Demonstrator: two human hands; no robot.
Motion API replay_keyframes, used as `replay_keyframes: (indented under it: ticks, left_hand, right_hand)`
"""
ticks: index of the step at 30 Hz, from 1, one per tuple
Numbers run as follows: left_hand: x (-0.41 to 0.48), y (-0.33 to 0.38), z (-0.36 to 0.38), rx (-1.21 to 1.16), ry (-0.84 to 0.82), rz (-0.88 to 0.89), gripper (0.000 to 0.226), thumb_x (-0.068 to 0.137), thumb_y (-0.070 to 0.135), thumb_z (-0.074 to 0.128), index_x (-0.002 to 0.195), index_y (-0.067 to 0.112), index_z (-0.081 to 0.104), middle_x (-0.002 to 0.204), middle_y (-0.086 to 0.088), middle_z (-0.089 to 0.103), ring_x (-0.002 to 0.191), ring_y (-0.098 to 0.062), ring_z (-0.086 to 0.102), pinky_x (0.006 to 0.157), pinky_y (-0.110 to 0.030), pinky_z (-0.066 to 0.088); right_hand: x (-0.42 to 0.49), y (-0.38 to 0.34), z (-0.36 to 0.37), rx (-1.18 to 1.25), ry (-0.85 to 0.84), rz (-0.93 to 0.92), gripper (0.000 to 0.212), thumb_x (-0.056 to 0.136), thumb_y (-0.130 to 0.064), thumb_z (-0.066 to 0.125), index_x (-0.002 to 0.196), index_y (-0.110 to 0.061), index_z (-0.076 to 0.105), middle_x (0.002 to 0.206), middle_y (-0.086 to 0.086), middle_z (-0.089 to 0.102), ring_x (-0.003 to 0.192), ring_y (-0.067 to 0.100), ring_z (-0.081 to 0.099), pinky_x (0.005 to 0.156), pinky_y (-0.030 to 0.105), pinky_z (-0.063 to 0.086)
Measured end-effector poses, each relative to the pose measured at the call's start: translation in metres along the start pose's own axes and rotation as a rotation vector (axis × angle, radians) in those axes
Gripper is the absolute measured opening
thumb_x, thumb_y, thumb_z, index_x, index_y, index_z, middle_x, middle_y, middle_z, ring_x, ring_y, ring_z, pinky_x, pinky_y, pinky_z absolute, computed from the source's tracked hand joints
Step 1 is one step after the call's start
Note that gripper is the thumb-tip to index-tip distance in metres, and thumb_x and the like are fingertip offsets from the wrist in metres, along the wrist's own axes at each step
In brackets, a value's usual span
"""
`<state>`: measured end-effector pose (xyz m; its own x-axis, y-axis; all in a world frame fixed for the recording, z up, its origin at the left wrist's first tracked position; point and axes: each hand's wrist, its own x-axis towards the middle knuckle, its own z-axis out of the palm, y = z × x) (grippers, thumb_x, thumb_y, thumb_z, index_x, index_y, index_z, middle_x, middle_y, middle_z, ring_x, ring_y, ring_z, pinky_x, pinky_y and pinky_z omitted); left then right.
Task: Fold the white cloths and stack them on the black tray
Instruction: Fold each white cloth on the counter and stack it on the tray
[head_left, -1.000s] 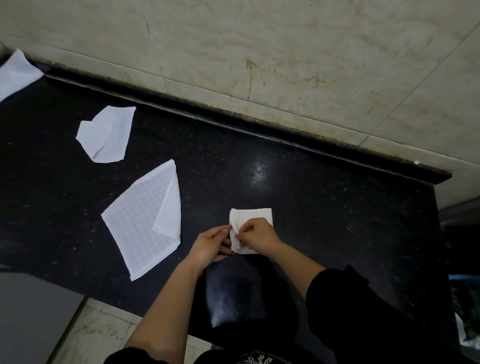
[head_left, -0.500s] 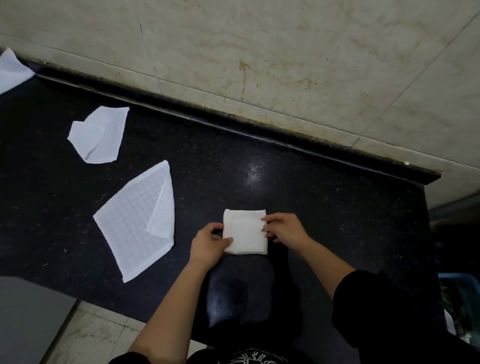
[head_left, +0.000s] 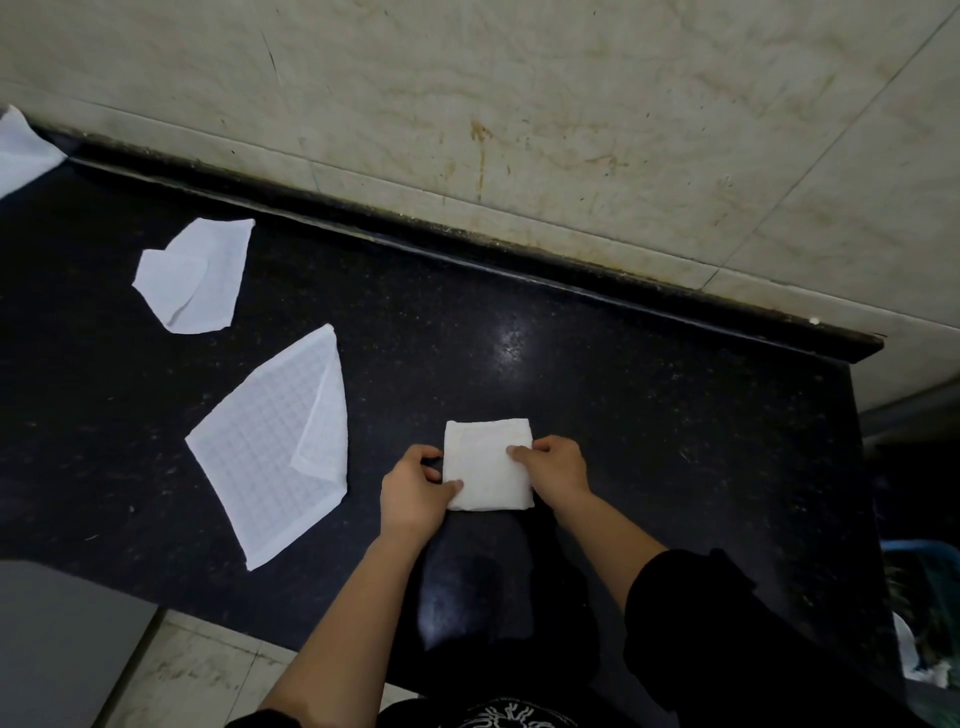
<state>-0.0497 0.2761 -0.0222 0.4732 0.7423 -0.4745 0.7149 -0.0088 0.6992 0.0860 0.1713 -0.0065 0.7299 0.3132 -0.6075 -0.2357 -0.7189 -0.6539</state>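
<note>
**Folded cloth held at both edges on black counter**

A folded cloth (head_left: 488, 465), white and squared into a thick rectangle, rests flat on the black counter (head_left: 649, 415). The left hand (head_left: 415, 491) is at the folded cloth's left edge. Its thumb lies on top by the near-left corner and its fingers curl against the side, so the edge is pinched between them. The right hand (head_left: 558, 467) is at the folded cloth's right edge, fingers curled over it, with the index fingertip pressed on the top face. The right thumb is hidden, so a clamp from beneath cannot be confirmed.

Left of the folded cloth, near but apart from it, a checked cloth (head_left: 270, 452) lies spread open with one corner turned over onto itself. Further left of the folded cloth and further back, a small cloth (head_left: 195, 275) lies loosely crumpled, well apart. Far left of the folded cloth, up against the wall (head_left: 519, 104), the corner of another white cloth (head_left: 23, 150) shows at the frame edge. All three lie clear of both hands.

Behind the folded cloth the counter ends at a raised dark lip below the stained beige wall. A black sleeve (head_left: 701, 623) covers the right arm, on the person's side of the folded cloth. Far right of the folded cloth, past the counter end, the rim of a blue basket (head_left: 914, 545) shows; its contents cannot be made out
</note>
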Motion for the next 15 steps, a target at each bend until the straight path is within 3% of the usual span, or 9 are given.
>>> replay_keyframes:
  ticks: [6, 10, 12, 15]
  left_hand:
    - [0.005, 0.007, -0.006, -0.054, -0.034, -0.095, 0.033, 0.08, 0.019, 0.075, 0.108, 0.016, 0.059, 0.088, 0.001, 0.064, 0.086, -0.017, 0.062, 0.077, -0.029, 0.051]
    - [0.011, 0.013, -0.013, -0.175, -0.113, -0.245, 0.03, 0.076, 0.014, 0.075, 0.103, 0.01, 0.063, 0.094, -0.011, 0.069, 0.082, -0.025, 0.068, 0.079, -0.038, 0.058]
    - [0.007, 0.018, -0.015, -0.355, -0.203, -0.309, 0.031, 0.083, 0.011, 0.069, 0.112, 0.005, 0.062, 0.096, -0.015, 0.07, 0.079, -0.024, 0.068, 0.071, -0.035, 0.057]
    - [0.001, 0.034, -0.014, -0.689, -0.351, -0.444, 0.037, 0.09, 0.029, 0.061, 0.118, 0.004, 0.059, 0.111, -0.017, 0.066, 0.095, -0.026, 0.065, 0.072, -0.032, 0.054]
  right_hand:
    - [-0.011, -0.007, -0.007, -0.252, -0.019, -0.224, 0.018, 0.092, -0.023, 0.059, 0.078, -0.013, 0.051, 0.071, -0.001, 0.057, 0.073, 0.019, 0.059, 0.056, 0.027, 0.044]
    - [-0.023, -0.025, -0.019, -0.216, -0.095, -0.302, 0.01, 0.092, -0.018, 0.06, 0.083, -0.015, 0.056, 0.065, 0.004, 0.065, 0.053, 0.014, 0.065, 0.057, 0.028, 0.053]
    - [-0.033, -0.036, -0.028, -0.208, -0.103, -0.354, 0.006, 0.092, -0.018, 0.059, 0.087, -0.017, 0.058, 0.06, -0.001, 0.063, 0.045, 0.007, 0.061, 0.051, 0.021, 0.049]
    - [-0.046, -0.052, -0.043, -0.171, -0.12, -0.395, 0.005, 0.092, -0.015, 0.06, 0.092, -0.012, 0.063, 0.06, 0.002, 0.065, 0.042, 0.008, 0.06, 0.043, 0.015, 0.042]
